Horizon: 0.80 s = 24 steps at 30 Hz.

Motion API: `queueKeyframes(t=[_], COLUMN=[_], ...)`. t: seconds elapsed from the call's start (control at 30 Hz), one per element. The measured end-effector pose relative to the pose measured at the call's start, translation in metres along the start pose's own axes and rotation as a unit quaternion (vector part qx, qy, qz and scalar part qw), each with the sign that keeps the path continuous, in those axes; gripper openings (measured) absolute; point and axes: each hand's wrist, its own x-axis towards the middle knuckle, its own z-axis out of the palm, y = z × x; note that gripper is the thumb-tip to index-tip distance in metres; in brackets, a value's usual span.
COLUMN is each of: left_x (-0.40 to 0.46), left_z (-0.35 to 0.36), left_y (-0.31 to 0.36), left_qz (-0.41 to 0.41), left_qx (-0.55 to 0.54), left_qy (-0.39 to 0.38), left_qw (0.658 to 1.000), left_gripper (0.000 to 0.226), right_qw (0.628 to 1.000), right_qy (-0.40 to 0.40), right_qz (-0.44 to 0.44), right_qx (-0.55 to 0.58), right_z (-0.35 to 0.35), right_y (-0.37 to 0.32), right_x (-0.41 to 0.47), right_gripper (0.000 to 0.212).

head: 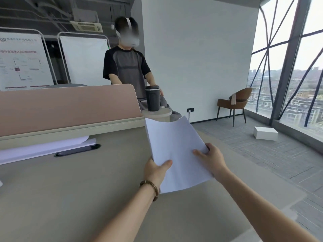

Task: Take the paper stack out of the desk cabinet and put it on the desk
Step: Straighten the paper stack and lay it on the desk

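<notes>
Paper stack (176, 151) held up over the right part of the desk (70, 186), far end curling upward. Left hand (155, 169) grips its left edge — thumb on top, fingers underneath; beaded bracelet (151, 188) on that wrist. Right hand (212, 160) clamps the right edge the same way, thumb pressed on the sheet. Pink divider panel (66, 103) along the desk's far side — dark tumbler (152, 98) just past its end. Whether the stack touches the desk cannot be told
</notes>
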Motion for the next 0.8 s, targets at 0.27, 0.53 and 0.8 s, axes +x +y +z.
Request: queueKeyframes(t=[0.27, 0.53, 0.8], left_x=[0.038, 0.067, 0.087], left_z=[0.05, 0.083, 0.109], left_y=[-0.011, -0.015, -0.025], left_qz=[0.024, 0.038, 0.073], left_qx=[0.184, 0.282, 0.382], left_qy=[0.064, 0.065, 0.07], left_qw=[0.981, 0.956, 0.919], left_gripper=[0.05, 0.054, 0.06], right_qw=[0.999, 0.993, 0.974], right_qy=[-0.01, -0.03, -0.066], right_qz=[0.006, 0.022, 0.031], right_qx=[-0.041, -0.116, -0.213], right_z=[-0.001, -0.008, -0.015], right_y=[0.041, 0.064, 0.07], right_x=[0.062, 0.113, 0.138], right_gripper=[0.035, 0.038, 0.053])
